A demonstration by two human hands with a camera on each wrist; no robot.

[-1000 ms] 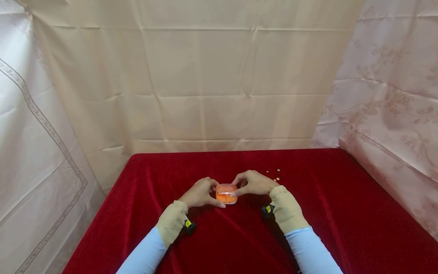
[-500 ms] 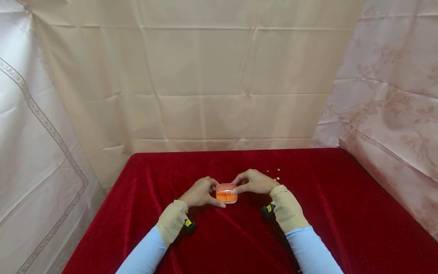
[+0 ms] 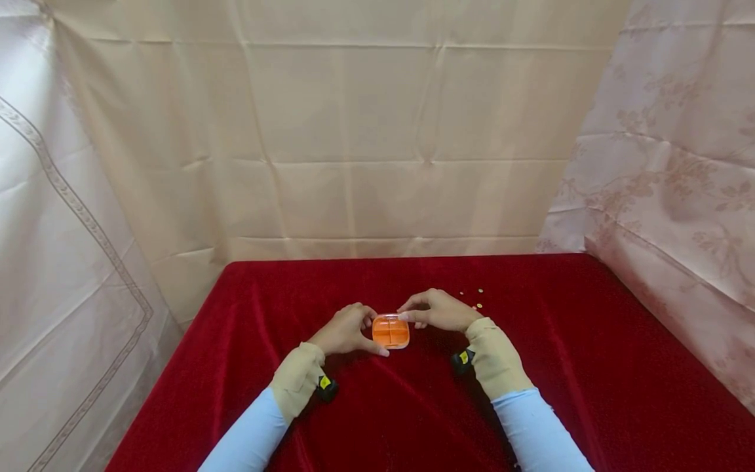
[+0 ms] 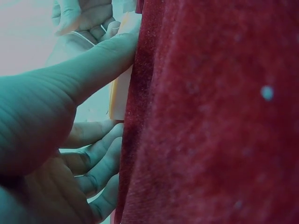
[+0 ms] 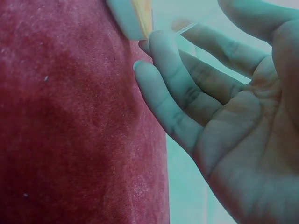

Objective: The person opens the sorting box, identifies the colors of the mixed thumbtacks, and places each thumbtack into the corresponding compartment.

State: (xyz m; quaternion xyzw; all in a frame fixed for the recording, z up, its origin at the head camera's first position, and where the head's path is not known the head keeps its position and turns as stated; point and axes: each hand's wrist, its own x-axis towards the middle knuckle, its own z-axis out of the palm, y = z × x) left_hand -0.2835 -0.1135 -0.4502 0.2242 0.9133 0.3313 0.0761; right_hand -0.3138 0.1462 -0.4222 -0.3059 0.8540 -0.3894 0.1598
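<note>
A small orange pill box [image 3: 390, 335] with several compartments sits on the red cloth in the head view. Its clear lid [image 3: 389, 315] stands raised along the far side. From the left, my left hand [image 3: 345, 331] holds the box between thumb and fingers; in the left wrist view the thumb crosses the pale side of the box [image 4: 122, 91]. My right hand [image 3: 439, 311] pinches the lid at its right end. In the right wrist view, the lid's edge meets the fingers of the right hand [image 5: 224, 112], while its other fingers curl loosely near the cloth.
Several tiny pale tablets [image 3: 480, 305] lie on the red-covered table [image 3: 377, 419] beyond my right wrist. A beige curtain [image 3: 354, 131] hangs behind the table, with patterned curtains on both sides.
The clear lid has swung up and toward the far side, showing the orange compartments. My right hand has shifted slightly with it; the left hand keeps its place on the box.
</note>
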